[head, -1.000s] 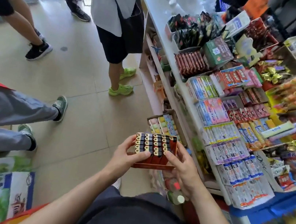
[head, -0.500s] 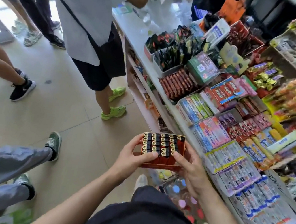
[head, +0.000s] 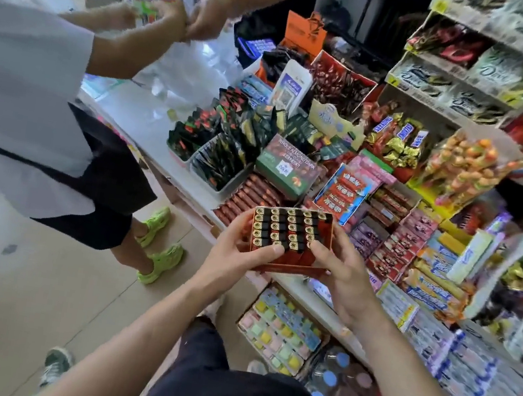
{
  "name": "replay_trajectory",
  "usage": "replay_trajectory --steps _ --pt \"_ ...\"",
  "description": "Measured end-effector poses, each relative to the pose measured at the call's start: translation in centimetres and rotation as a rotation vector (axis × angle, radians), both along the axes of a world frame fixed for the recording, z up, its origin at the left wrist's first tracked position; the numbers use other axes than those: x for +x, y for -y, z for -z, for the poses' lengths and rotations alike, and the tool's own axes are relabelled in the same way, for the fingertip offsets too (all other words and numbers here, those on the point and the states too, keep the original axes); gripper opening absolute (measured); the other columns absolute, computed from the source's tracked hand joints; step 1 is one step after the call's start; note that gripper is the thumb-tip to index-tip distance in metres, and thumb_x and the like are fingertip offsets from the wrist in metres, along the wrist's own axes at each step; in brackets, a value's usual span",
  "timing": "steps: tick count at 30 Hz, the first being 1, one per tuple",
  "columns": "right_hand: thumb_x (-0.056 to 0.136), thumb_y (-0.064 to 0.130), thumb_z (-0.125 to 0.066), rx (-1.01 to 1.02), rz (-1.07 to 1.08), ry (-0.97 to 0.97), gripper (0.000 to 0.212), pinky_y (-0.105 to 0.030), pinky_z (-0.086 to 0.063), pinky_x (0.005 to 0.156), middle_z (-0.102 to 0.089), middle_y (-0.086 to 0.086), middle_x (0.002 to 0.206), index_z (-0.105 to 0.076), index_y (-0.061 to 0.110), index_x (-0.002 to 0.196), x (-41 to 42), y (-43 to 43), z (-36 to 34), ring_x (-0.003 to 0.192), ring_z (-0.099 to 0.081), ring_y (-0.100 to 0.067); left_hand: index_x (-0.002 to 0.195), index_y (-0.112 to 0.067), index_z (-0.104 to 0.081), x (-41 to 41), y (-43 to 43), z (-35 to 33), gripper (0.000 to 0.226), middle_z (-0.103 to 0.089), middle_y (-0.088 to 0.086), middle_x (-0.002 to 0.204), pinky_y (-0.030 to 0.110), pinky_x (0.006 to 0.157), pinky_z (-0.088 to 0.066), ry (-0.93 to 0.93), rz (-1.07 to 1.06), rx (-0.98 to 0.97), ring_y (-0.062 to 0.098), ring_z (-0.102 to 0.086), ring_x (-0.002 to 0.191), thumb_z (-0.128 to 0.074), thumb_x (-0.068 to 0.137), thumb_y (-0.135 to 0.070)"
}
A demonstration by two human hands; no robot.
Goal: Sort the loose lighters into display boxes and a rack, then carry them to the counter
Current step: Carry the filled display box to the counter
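Carry step: both hands, left (head: 234,254) and right (head: 340,274), grip the full red cardboard lighter box (head: 291,239) at the white counter (head: 143,119); next needs a free spot.

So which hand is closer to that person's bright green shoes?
Left. The left hand grips the side of the lighter box that faces the green shoes. The right hand grips the opposite side, farther from them.

Head camera looks steeply down, close over the counter (head: 136,118).
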State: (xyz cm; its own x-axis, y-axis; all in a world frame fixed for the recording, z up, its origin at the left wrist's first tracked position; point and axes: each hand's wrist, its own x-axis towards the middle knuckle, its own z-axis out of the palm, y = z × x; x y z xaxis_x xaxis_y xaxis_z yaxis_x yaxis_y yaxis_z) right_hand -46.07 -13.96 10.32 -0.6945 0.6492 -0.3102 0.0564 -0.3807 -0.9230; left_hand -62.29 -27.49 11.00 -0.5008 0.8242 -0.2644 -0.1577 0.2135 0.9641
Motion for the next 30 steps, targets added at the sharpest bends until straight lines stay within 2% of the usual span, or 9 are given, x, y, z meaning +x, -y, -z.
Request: replay_trajectory --steps 6,10,12,16,18,20,23,25,30 --pt "0.086 0.03 -0.072 0.029 0.213 0.024 0.052 -0.05 -0.052 0.097 -0.067 -0.005 0.129 -0.055 0.027 0.136 -7.2 -5.6 -0.8 0.117 -0.065 -0.031 0.124 -0.045 -0.056 -9.2 -9.1 -0.3 0.065 -0.069 -0.005 0.121 0.029 0.088 -0.058 -0.073 0.174 0.018 0.011 -0.069 0.106 -0.087 0.066 -0.045" --pt "0.083 0.038 -0.077 0.02 0.376 0.072 0.059 -0.047 -0.057 0.087 -0.068 -0.006 0.128 -0.055 0.025 0.136 -11.9 -9.3 -1.6 0.111 -0.068 -0.032 0.124 -0.044 -0.051 -14.4 -14.9 -1.2 0.062 -0.063 -0.013 0.121 0.034 0.089 -0.06 -0.083 0.308 0.054 0.006 -0.07 0.103 -0.087 0.077 -0.026" --pt "0.081 0.042 -0.079 0.015 0.455 0.078 0.063 -0.049 -0.054 0.094 -0.066 -0.007 0.13 -0.054 0.023 0.136 -13.9 -11.4 -2.2 0.114 -0.066 -0.03 0.123 -0.038 -0.048 -16.4 -18.0 -2.1 0.059 -0.057 -0.023 0.111 0.019 0.079 -0.058 -0.104 0.338 0.066 -0.01 -0.067 0.092 -0.083 0.081 -0.017" --pt "0.091 0.029 -0.071 0.024 0.585 0.049 0.046 -0.042 -0.057 0.086 -0.064 -0.012 0.124 -0.05 0.014 0.129 -17.4 -15.9 -3.7 0.102 -0.069 -0.023 0.129 -0.029 -0.048 -19.7 -24.2 -3.6 0.059 -0.057 -0.022 0.109 0.011 0.071 -0.056 -0.167 0.389 0.086 -0.018 -0.064 0.083 -0.082 0.083 -0.017" --pt "0.088 0.035 -0.074 0.027 0.641 0.058 0.047 -0.048 -0.056 0.091 -0.063 -0.014 0.122 -0.053 0.016 0.125 -19.1 -18.4 -4.1 0.101 -0.069 -0.027 0.125 -0.032 -0.044 -21.0 -27.2 -4.2 0.055 -0.051 -0.027 0.105 0.005 0.063 -0.05 -0.183 0.412 0.096 -0.024 -0.06 0.08 -0.08 0.085 -0.019" --pt "0.079 0.047 -0.078 0.04 0.697 0.079 0.051 -0.056 -0.051 0.1 -0.066 -0.013 0.121 -0.058 0.022 0.118 -20.9 -21.0 -4.6 0.108 -0.068 -0.031 0.124 -0.032 -0.044 -22.2 -30.3 -4.7 0.054 -0.051 -0.025 0.103 0.004 0.062 -0.048 -0.2 0.407 0.115 -0.019 -0.062 0.082 -0.079 0.086 -0.018" --pt "0.075 0.056 -0.078 0.078 0.716 0.095 0.053 -0.056 -0.048 0.104 -0.071 -0.006 0.119 -0.062 0.027 0.116 -23.0 -24.9 -5.3 0.112 -0.068 -0.027 0.125 -0.025 -0.052 -24.3 -35.3 -5.1 0.05 -0.061 -0.017 0.106 0.008 0.069 -0.05 -0.233 0.422 0.138 -0.019 -0.062 0.084 -0.081 0.084 -0.019" --pt "0.077 0.047 -0.077 0.108 0.701 0.096 0.048 -0.052 -0.048 0.105 -0.072 -0.002 0.118 -0.064 0.028 0.12 -23.9 -27.5 -5.8 0.112 -0.068 -0.023 0.128 -0.017 -0.058 -25.6 -38.4 -5.2 0.054 -0.07 -0.006 0.11 0.016 0.075 -0.054 -0.257 0.427 0.145 -0.006 -0.068 0.09 -0.084 0.082 -0.022" --pt "0.071 0.011 -0.066 0.212 0.606 0.165 0.049 -0.053 -0.043 0.108 -0.073 0.0 0.115 -0.068 0.037 0.112 -25.4 -33.1 -6.6 0.117 -0.063 -0.025 0.117 -0.029 -0.063 -28.8 -46.0 -5.0 0.052 -0.073 -0.004 0.108 0.039 0.089 -0.059 -0.294 0.437 0.14 0.012 -0.072 0.098 -0.09 0.072 -0.032"
